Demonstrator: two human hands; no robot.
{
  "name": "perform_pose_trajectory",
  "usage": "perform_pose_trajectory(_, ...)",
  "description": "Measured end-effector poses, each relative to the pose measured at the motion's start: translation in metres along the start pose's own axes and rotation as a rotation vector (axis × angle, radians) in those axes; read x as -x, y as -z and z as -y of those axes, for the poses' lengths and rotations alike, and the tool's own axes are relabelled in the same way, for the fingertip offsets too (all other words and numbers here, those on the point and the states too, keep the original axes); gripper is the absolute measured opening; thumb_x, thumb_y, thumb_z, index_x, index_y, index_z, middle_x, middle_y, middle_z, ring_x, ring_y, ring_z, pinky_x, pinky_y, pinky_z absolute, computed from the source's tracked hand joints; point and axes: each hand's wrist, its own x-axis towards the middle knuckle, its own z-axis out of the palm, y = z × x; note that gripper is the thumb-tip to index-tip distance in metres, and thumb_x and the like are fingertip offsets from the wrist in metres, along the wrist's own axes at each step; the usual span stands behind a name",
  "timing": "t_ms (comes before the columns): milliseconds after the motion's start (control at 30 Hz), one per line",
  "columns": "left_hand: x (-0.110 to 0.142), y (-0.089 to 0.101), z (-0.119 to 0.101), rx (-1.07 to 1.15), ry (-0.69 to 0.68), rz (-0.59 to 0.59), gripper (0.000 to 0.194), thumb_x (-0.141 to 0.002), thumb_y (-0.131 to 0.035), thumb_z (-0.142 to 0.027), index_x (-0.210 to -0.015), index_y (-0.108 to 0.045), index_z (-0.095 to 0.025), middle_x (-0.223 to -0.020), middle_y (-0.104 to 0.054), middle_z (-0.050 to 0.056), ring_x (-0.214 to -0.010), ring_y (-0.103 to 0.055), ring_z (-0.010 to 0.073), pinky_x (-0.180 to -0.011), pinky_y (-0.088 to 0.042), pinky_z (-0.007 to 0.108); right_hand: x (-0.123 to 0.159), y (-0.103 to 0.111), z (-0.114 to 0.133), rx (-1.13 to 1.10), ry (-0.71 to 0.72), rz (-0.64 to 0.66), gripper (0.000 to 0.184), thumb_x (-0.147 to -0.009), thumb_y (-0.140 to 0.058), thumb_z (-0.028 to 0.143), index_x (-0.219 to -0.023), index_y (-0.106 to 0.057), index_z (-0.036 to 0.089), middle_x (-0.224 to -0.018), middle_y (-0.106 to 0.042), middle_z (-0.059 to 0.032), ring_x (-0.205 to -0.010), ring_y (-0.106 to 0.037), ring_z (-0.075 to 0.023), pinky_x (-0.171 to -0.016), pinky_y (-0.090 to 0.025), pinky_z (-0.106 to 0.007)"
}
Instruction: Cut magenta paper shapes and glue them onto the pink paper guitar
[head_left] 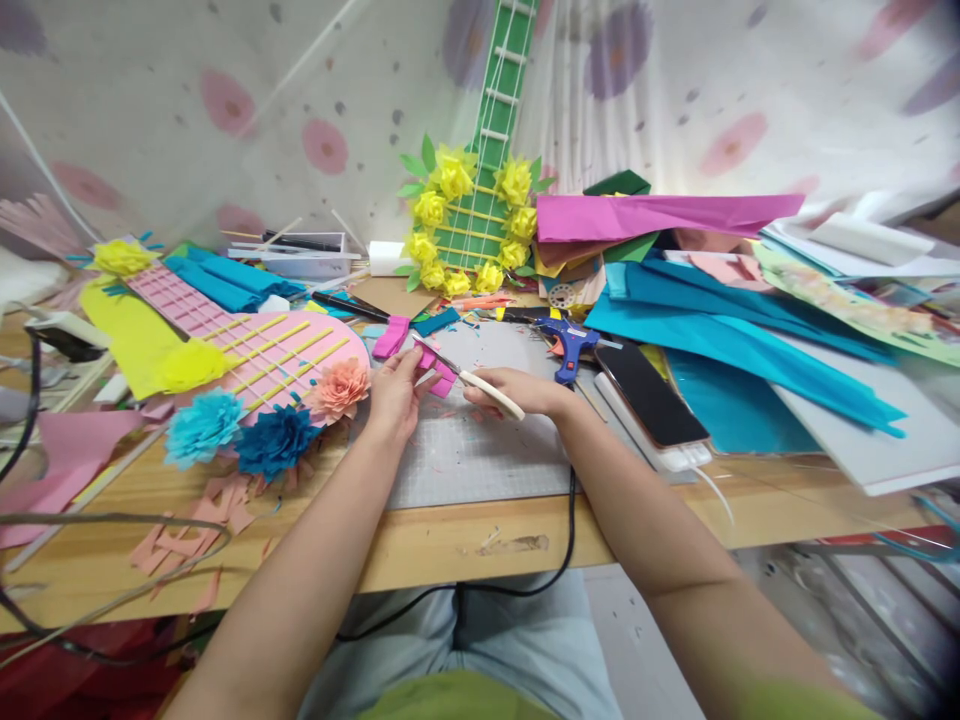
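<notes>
Above a grey cutting mat (480,465), my left hand (396,393) pinches a small magenta piece of paper (439,378). My right hand (517,388) is closed around the white handles of a pair of scissors (491,393). Their blades point left and lie at the paper, close to my left fingertips; whether they are cutting into it I cannot tell. Another magenta paper piece (391,338) lies just beyond my left hand. To the left is a pink paper guitar (330,340) with a peach flower (340,390) and blue flowers (277,440).
A blue glue gun (571,345) and a phone (651,395) lie right of my right hand. Blue paper sheets (720,310) pile up beyond. A green guitar (491,150) with yellow flowers stands at the back. Peach scraps (187,530) and a black cable (570,530) are near the table's front edge.
</notes>
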Motion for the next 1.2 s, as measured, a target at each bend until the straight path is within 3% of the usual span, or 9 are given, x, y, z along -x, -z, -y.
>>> perform_pose_trajectory(167,0.002,-0.001,-0.001,-0.090,-0.123,-0.030,0.021,-0.054,-0.071,-0.022,-0.068,-0.057,-0.013,-0.059,-0.054,-0.004,-0.054,-0.054,0.0062,-0.057,-0.051,0.022,0.002,0.002,-0.001,0.050,0.073,0.063,0.048,-0.075,-0.041,0.062,-0.073,-0.045,0.015,-0.060,-0.047,0.0016,-0.051,-0.044,-0.0073,-0.048,-0.037,-0.021)
perform_pose_trajectory(400,0.001,0.000,-0.001,-0.182,-0.164,0.005,0.024,-0.053,-0.070,-0.027,-0.067,-0.058,-0.012,-0.059,-0.054,-0.003,-0.054,-0.054,0.0071,-0.053,-0.051,0.022,0.000,0.001,-0.005,0.030,0.071,0.052,0.045,-0.076,-0.043,0.060,-0.074,-0.044,0.015,-0.062,-0.048,0.0016,-0.052,-0.045,-0.0071,-0.048,-0.037,-0.021)
perform_pose_trajectory(1000,-0.001,0.000,-0.006,-0.202,-0.099,0.023,0.022,-0.052,-0.070,-0.025,-0.065,-0.058,-0.012,-0.057,-0.057,-0.002,-0.052,-0.055,0.0078,-0.050,-0.049,0.021,0.000,0.008,-0.007,0.053,0.057,0.002,0.042,-0.075,-0.045,0.058,-0.071,-0.042,0.016,-0.055,-0.044,0.0040,-0.048,-0.038,-0.0063,-0.045,-0.030,-0.021)
perform_pose_trajectory(1200,-0.001,0.001,-0.011,-0.179,-0.036,0.100,0.019,-0.055,-0.070,-0.020,-0.068,-0.059,-0.012,-0.059,-0.057,-0.002,-0.055,-0.057,0.0081,-0.053,-0.051,0.021,-0.001,0.010,-0.013,0.015,0.059,0.018,0.042,-0.074,-0.046,0.058,-0.071,-0.041,0.016,-0.054,-0.041,0.0051,-0.046,-0.038,-0.0054,-0.045,-0.030,-0.020)
